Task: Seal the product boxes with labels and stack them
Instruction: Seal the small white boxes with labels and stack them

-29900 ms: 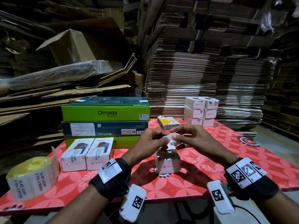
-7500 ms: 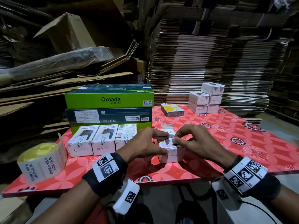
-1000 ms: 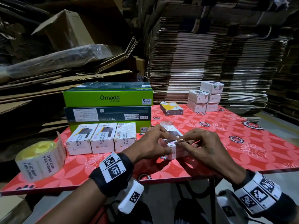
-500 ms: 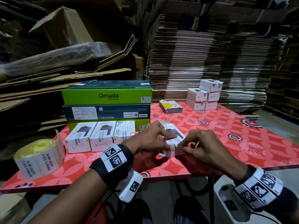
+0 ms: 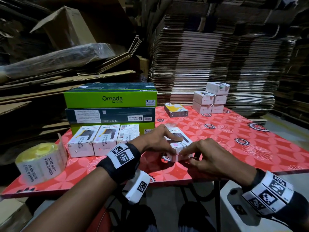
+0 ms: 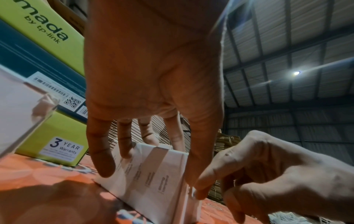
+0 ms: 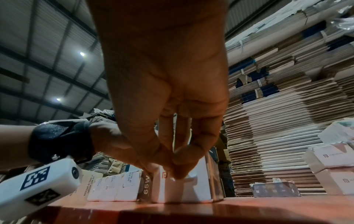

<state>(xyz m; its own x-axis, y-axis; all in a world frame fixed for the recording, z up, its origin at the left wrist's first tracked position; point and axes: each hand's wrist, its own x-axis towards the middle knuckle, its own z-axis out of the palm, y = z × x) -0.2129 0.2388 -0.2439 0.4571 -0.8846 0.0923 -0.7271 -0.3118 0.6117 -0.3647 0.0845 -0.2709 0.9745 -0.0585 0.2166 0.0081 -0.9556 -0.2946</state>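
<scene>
White rectangular cardboard product box [image 5: 179, 146] is lying flat near the front edge of the red floral-patterned desk [image 5: 234, 141], just right of a row of three sealed white boxes [image 5: 102, 141]. Left hand [image 5: 157, 143] is laid over the box top, fingers [image 6: 101, 159] spread and curled round its sides. Right hand [image 5: 205, 158] is pressed to the near end face, thumb and forefinger pinched at the white seal label [image 7: 184, 179]; that pinch is seen only in the right wrist view. Label strip over the box edge [image 6: 159, 153] is seen in the left wrist view. Head view alone shows the yellow-cored roll of seal labels [image 5: 40, 161] at front left, stacked green Omada cartons [image 5: 110, 101] behind, and the stack of small white boxes [image 5: 210, 101] at the far right. Flattened corrugated cardboard piles [image 5: 217, 61] surround the desk; a metal roof with lamps [image 7: 82, 53] is overhead.
</scene>
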